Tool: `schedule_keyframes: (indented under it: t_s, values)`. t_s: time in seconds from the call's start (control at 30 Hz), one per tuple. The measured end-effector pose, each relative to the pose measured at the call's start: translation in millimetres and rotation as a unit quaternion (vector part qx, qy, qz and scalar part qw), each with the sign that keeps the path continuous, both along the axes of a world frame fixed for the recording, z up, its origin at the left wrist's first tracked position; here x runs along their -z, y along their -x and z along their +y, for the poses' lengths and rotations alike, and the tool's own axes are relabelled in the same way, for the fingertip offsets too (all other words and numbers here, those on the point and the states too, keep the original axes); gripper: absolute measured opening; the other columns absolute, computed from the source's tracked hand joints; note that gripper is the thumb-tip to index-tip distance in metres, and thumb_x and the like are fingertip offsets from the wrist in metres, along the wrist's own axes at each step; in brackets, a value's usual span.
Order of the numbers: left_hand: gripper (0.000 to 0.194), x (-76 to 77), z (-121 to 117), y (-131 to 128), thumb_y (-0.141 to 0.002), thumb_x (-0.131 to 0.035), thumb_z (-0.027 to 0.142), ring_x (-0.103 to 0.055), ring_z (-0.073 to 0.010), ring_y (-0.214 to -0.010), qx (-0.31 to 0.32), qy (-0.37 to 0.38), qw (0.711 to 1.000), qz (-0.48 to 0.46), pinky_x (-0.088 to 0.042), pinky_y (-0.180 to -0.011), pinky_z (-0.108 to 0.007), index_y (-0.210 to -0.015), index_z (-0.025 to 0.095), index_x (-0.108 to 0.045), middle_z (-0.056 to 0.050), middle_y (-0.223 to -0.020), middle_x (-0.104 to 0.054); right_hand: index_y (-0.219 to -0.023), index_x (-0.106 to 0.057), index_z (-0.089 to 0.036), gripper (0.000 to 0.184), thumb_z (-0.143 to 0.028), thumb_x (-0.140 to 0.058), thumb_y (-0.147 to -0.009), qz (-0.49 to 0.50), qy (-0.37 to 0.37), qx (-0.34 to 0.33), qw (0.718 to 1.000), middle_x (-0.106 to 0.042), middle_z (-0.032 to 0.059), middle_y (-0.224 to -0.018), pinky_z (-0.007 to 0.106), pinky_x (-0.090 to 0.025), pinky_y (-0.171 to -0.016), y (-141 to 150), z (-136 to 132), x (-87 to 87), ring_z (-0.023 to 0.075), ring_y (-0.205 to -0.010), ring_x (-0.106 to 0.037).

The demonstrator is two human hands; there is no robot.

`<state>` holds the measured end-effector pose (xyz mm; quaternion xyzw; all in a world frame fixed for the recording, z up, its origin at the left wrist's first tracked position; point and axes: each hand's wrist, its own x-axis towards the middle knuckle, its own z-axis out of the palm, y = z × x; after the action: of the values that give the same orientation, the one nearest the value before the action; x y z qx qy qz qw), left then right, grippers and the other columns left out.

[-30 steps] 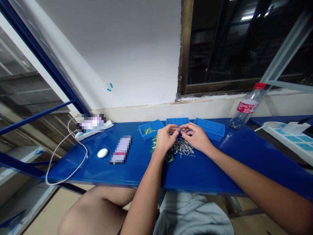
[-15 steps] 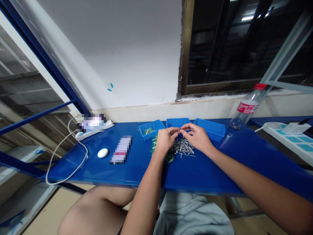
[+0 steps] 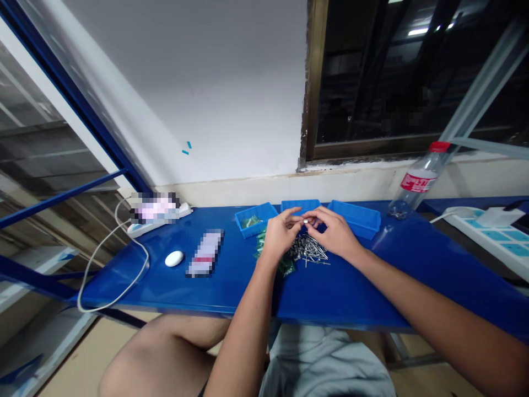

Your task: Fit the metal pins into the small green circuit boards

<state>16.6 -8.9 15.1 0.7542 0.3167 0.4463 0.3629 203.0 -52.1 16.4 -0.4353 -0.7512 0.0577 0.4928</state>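
Observation:
My right hand [image 3: 330,230] is closed in a pinch on a small shiny piece [image 3: 306,221], too small to name. Facing it is my left hand [image 3: 280,234], index finger raised and thumb and other fingers curled near the same piece; what they grip is hidden. Below both hands lies a pile of thin metal pins with heads [image 3: 311,249], like rivets or screws. Small green plastic packets [image 3: 286,267] lie beside the pile, partly covered by my left hand and wrist.
Three blue bins stand behind my hands: the left bin [image 3: 268,210] holds packets, then a middle bin [image 3: 300,205] and a right bin [image 3: 357,218]. A bottle [image 3: 418,179], power strips [image 3: 491,226], a phone-like item [image 3: 205,253] and a white oval object [image 3: 174,258] share the blue table [image 3: 343,298].
My fingertips have moved slightly apart, and my left index finger has lifted. The small shiny piece now shows more clearly at my right fingertips. The pile looks unchanged.

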Motion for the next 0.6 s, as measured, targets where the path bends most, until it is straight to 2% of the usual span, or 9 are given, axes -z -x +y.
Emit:
schedule_keyframes:
  t_s: [0.13,0.2,0.3,0.47,0.6]
  values:
    - [0.032,-7.4,-5.9,1.1,-0.099,-0.065,0.027,-0.075,-0.0239,-0.112,-0.027,-0.093,0.986,0.134,-0.059,-0.104,-0.039,-0.129,0.019,-0.070,-0.009,-0.120,-0.079,-0.110,-0.072,-0.024,0.020,-0.021,-0.058,-0.096,-0.040,-0.051,0.051,0.997,-0.070,0.0083,-0.102,0.040,-0.058,-0.082,-16.6,6.8,-5.4,0.0242,-0.090,-0.069]
    - [0.031,-8.8,-7.9,1.5,-0.099,-0.064,0.035,-0.074,-0.0265,-0.115,-0.029,-0.133,0.967,0.216,-0.056,-0.106,-0.040,-0.123,0.019,-0.074,-0.010,-0.124,-0.077,-0.108,-0.072,-0.023,0.019,-0.022,-0.057,-0.096,-0.063,-0.065,0.112,0.990,-0.071,0.0089,-0.101,0.042,-0.056,-0.088,-31.6,13.7,-5.4,0.0265,-0.095,-0.068]
    - [0.036,-6.7,-8.5,1.4,-0.098,-0.065,0.040,-0.072,-0.0278,-0.116,-0.018,-0.154,0.945,0.288,-0.056,-0.105,-0.039,-0.123,0.017,-0.075,-0.012,-0.125,-0.076,-0.105,-0.071,-0.022,0.018,-0.025,-0.056,-0.096,-0.135,-0.063,0.200,0.968,-0.073,0.0115,-0.103,0.046,-0.053,-0.093,-55.1,22.9,-3.0,0.0311,-0.103,-0.065]
    - [0.037,-3.9,-7.8,2.0,-0.098,-0.063,0.042,-0.073,-0.0271,-0.113,-0.020,-0.131,0.931,0.341,-0.057,-0.098,-0.036,-0.124,0.019,-0.076,-0.011,-0.126,-0.077,-0.099,-0.072,-0.021,0.017,-0.023,-0.058,-0.091,-0.230,0.016,0.285,0.930,-0.076,0.0118,-0.097,0.044,-0.051,-0.087,-77.2,29.3,3.8,0.0328,-0.098,-0.064]
    - [0.032,-6.9,-9.4,2.6,-0.098,-0.062,0.040,-0.075,-0.0253,-0.107,-0.018,-0.113,0.932,0.344,-0.057,-0.095,-0.033,-0.118,0.021,-0.078,-0.008,-0.120,-0.079,-0.092,-0.073,-0.023,0.014,-0.023,-0.059,-0.088,-0.206,0.115,0.294,0.926,-0.079,0.0080,-0.089,0.037,-0.049,-0.075,-80.4,30.0,7.2,0.0284,-0.086,-0.070]
